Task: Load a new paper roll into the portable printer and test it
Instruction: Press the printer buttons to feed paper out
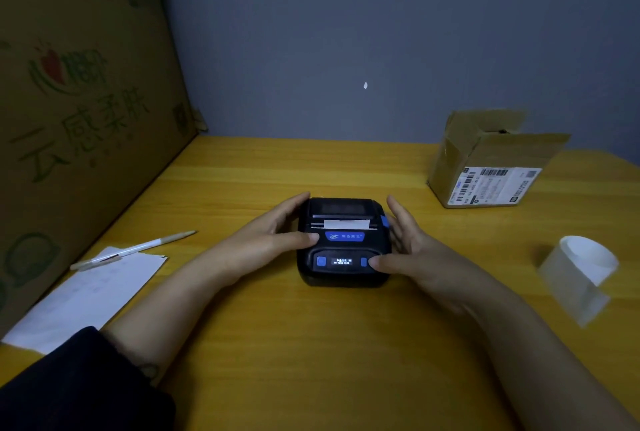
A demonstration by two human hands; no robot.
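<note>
A small black portable printer (343, 243) with blue buttons and a lit display sits mid-table, lid closed. A short strip of white paper (346, 224) sticks out of its slot. My left hand (277, 231) cups the printer's left side, thumb resting on its top near the blue logo. My right hand (408, 250) lies against the right side, with its thumb on the blue button to the right of the display. A loose curl of white paper (585, 268) lies on the table at the far right.
An open small cardboard box (485, 171) with a shipping label stands at the back right. A large cardboard carton (79, 112) walls off the left side. A white sheet (90, 295) with a pen (135, 248) on it lies at the left. The yellow wooden table (311, 354) meets a grey wall.
</note>
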